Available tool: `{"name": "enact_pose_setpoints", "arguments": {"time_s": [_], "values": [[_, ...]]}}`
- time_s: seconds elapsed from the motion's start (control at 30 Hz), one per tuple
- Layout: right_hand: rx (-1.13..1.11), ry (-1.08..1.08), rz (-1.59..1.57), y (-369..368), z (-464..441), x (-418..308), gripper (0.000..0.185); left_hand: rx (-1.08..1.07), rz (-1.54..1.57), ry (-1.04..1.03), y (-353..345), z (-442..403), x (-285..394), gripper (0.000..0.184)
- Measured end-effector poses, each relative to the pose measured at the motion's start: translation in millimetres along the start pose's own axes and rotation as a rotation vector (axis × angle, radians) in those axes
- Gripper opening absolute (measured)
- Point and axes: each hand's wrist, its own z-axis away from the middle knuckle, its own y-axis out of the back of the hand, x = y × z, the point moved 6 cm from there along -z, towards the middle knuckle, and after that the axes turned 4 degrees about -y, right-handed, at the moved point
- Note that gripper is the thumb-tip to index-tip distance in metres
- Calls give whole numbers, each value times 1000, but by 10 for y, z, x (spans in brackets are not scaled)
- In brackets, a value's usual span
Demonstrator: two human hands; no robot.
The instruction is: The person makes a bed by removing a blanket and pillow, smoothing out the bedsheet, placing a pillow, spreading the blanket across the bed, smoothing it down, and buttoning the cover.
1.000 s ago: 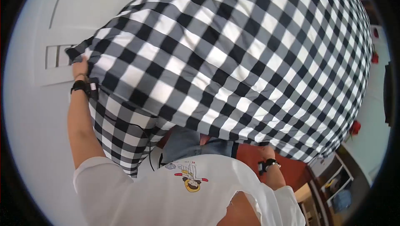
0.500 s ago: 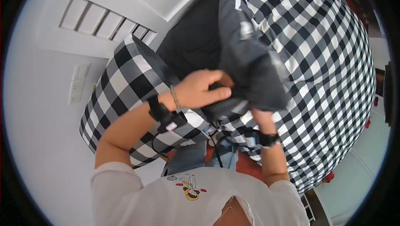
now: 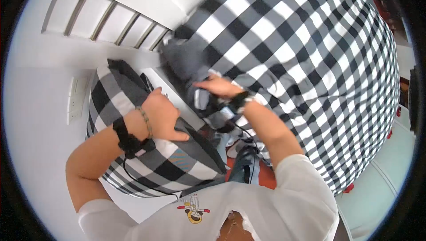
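A black, grey and white checked pillow point(image 3: 126, 103) with a dark border leans beside the white wall on my left. My left hand point(image 3: 162, 114) is closed on its dark edge, with the thumb lying along the fabric and the other fingertips partly hidden. A large checked duvet point(image 3: 288, 50) with a grey underside covers the bed and fills the right of the view. My right hand point(image 3: 219, 85) grips the duvet's near-left edge, where the bunched grey cloth is blurred by motion. Both wrists carry black straps with small devices and cables.
A white headboard point(image 3: 102, 19) with metal bars stands at the upper left. Wall switches and a socket point(image 3: 77, 99) are beside the pillow. Red floor point(image 3: 265, 176) shows by my legs, and a pale green surface point(image 3: 372, 196) lies at the lower right.
My left hand and the pillow have moved left, away from the bed. My right hand has swung up and left, drawing the duvet over the dark area by the headboard.
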Motion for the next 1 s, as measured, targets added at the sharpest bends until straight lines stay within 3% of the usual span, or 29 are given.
{"name": "enact_pose_setpoints", "arguments": {"time_s": [0.07,0.13,0.3,0.33,0.4,0.47,0.53,0.57,0.6,0.67,0.7,0.73,0.8,0.87,0.93,1.0], "values": [[-53,351,-278,-566,-1070,556,52,13,48,24,-149,39,-89,63],[-6,190,-74,-711,-1375,677,55,-79,52,59,-231,-33,-146,63],[-21,310,-239,-634,-971,666,55,-193,175,60,-349,-255,-387,57],[-13,329,-322,-573,-757,647,52,-170,161,45,-284,-378,-456,57],[0,388,-410,-287,-482,621,38,94,196,75,-63,-660,-658,54],[190,387,-488,318,-371,667,35,88,161,152,57,-1080,-885,59],[591,399,-274,1226,-205,443,38,163,101,198,-1,-1471,-1124,65],[826,467,-10,1703,-108,296,47,19,99,289,-65,-1611,-1217,89],[1050,529,258,2077,-73,109,56,28,99,289,-83,-1644,-1248,89],[1218,346,496,2475,-293,-104,83,-63,25,362,-295,-1648,-1282,115],[1157,221,642,2480,-535,-187,93,-121,38,390,-480,-1682,-1371,133],[1083,96,779,2410,-795,-266,103,-140,33,384,-539,-1718,-1367,133],[1022,26,751,2339,-1070,-358,110,-155,90,466,-658,-1741,-1386,134],[1112,11,803,2386,-1277,-250,112,-108,113,464,-715,-1857,-1422,135],[954,-44,805,2467,-1300,-252,103,-94,159,481,-740,-1934,-1395,137],[1208,-26,740,2370,-1225,-198,88,-44,134,483,-782,-1966,-1292,141]]}}
